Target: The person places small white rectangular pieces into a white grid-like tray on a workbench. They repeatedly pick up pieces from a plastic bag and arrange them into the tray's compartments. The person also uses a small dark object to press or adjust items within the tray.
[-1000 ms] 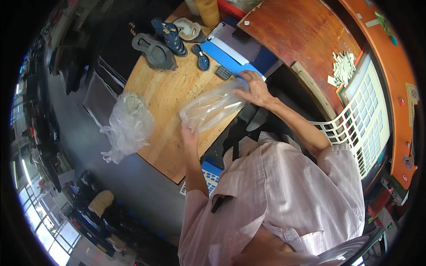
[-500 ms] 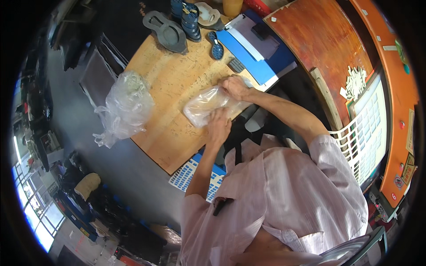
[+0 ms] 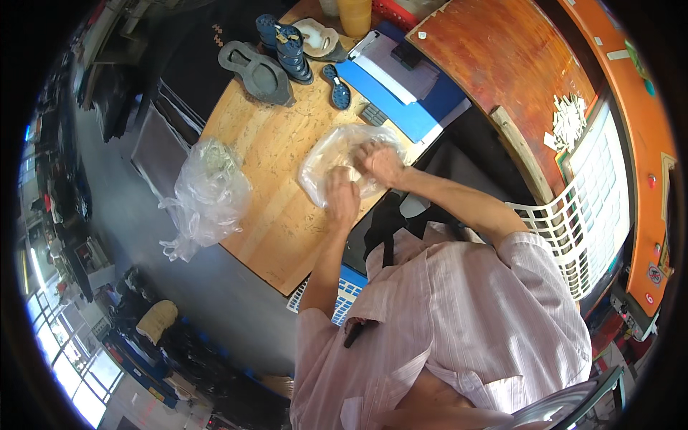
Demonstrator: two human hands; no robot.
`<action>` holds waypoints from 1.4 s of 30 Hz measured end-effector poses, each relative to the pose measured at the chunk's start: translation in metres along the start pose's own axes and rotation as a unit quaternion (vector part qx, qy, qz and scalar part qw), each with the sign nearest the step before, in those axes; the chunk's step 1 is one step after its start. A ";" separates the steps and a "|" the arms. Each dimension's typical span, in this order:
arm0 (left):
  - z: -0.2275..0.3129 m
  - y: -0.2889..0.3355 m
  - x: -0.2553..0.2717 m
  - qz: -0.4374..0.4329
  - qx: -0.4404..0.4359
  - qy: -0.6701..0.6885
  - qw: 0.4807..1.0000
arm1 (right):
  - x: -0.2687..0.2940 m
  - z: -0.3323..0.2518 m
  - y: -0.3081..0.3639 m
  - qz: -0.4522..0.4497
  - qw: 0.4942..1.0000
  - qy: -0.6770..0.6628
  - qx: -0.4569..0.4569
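Note:
A clear plastic bag (image 3: 313, 166) lies on the wooden tabletop in front of me, spread into a rounded shape. My left hand (image 3: 344, 199) is at its near edge, fingers curled into the thin film. Just to the right, my right hand (image 3: 381, 163) grips the bag with bent fingers, close to the left fingertips. Both hands are slightly blurred, and the fingertips are partly lost in the crumpled plastic. A second, bunched heap of clear plastic bags (image 3: 208, 190) sits at the table's left edge, touched by neither hand.
Toward the back of the wooden table (image 3: 261, 236) stand a grey sole-shaped mould (image 3: 256, 75), stacked dark blue pieces (image 3: 292, 54) and a small blue sole-shaped piece (image 3: 337, 87). A blue folder (image 3: 401, 111) with papers is at the back right. A white plastic grid (image 3: 570, 222) borders my right side.
My right hand has shifted in toward my left, and the two are now close together. The bag looks rounder and wider than before. The view has tilted slightly.

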State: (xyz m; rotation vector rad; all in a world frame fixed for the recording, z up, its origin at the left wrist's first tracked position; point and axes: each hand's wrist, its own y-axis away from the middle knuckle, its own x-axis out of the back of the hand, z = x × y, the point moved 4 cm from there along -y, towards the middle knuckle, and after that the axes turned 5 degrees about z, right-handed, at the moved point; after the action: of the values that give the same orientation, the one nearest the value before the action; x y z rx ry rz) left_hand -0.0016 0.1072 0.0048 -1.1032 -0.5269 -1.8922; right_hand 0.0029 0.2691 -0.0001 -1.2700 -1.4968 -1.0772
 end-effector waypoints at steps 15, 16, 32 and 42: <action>-0.016 -0.015 -0.015 -0.057 -0.018 -0.057 0.997 | 0.193 0.127 0.123 0.291 0.940 -0.098 -0.147; -0.016 -0.015 -0.015 -0.036 -0.029 -0.035 0.998 | 0.216 0.166 0.148 0.297 0.930 -0.051 -0.210; -0.014 -0.008 0.000 -0.042 0.016 -0.017 0.999 | 0.239 0.360 0.250 0.090 0.912 0.048 -0.396; -0.001 0.006 0.005 -0.025 0.063 0.016 0.998 | 0.237 0.315 0.252 0.184 0.915 0.117 -0.340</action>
State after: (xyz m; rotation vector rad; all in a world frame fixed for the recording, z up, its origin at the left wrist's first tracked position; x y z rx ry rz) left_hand 0.0019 0.1010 0.0081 -0.9839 -0.6525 -1.8885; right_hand 0.2036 0.6561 0.1713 -1.7286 -0.6612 -1.4831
